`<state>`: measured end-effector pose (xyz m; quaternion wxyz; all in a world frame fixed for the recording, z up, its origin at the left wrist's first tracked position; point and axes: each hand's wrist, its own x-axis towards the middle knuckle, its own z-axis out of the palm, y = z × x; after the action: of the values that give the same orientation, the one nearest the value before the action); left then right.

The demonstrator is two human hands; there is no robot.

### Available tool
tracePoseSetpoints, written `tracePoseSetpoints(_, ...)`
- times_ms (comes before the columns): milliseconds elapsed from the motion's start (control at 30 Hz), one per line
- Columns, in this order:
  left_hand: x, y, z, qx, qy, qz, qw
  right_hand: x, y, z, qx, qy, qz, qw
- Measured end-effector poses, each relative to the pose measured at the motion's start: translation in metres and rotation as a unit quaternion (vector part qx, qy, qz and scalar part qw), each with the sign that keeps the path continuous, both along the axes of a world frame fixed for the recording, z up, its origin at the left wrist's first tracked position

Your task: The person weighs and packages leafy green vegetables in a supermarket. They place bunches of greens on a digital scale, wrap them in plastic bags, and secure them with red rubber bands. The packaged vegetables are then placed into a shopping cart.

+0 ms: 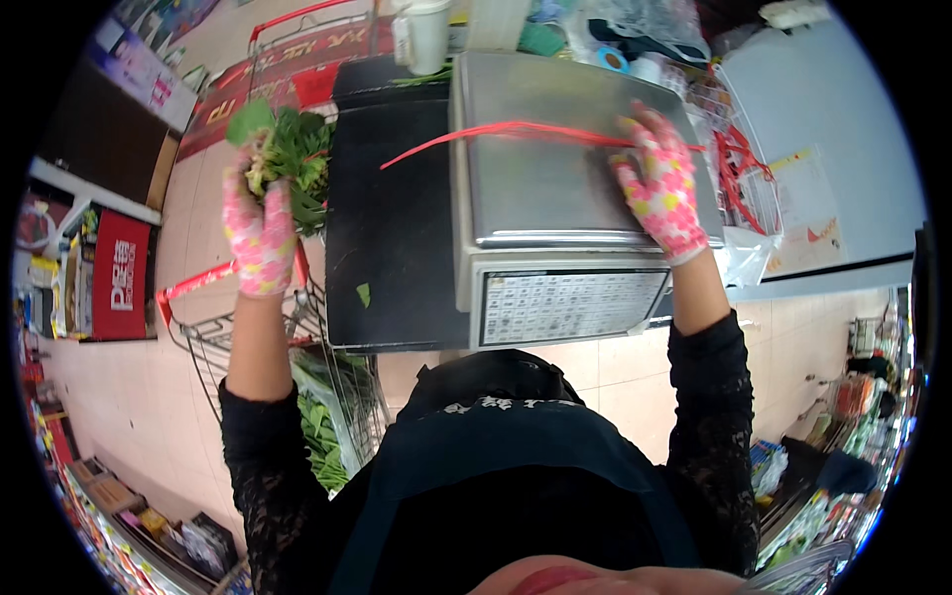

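Observation:
My left hand (260,223), in a pink and yellow patterned glove, holds a piece of leafy green vegetable (256,137) over a shopping cart at the left. More leafy greens (301,141) lie beside it. My right hand (662,186), gloved alike, is over the steel plate of a weighing scale (550,201). Red plastic ties (513,130) stretch across the plate from under my right fingers, their loose ends reaching over the black counter top (401,216). Whether those fingers grip the ties is unclear.
A white cup (428,37) stands behind the counter top. A wire basket (770,193) with red ties is right of the scale, beside a grey surface (825,134). The shopping cart (216,320) stands at the left, with bagged greens (320,431) in it. A leaf scrap (364,294) lies on the counter.

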<state>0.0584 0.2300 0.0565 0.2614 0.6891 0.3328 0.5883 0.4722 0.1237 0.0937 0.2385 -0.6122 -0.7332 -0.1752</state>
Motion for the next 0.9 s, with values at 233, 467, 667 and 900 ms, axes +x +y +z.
tracePoseSetpoints(233, 0.147, 0.001, 0.102, 0.401, 0.24, -0.079, 0.881, 0.009, -0.011, -0.007, -0.1, 0.058, 0.029, 0.993)
tracePoseSetpoints(467, 0.246, -0.024, 0.044, 0.26, 0.407, -0.183, 0.856, 0.026, -0.027, -0.012, -0.106, 0.129, 0.021, 0.986)
tracePoseSetpoints(667, 0.219, -0.023, 0.044, 0.134, 0.396, -0.183, 0.89, 0.05, -0.039, -0.011, -0.084, 0.328, 0.072, 0.938)
tracePoseSetpoints(900, 0.203, -0.029, 0.04, 0.12, 0.389, -0.093, 0.909, 0.051, -0.04, -0.002, -0.089, 0.289, 0.058, 0.952)
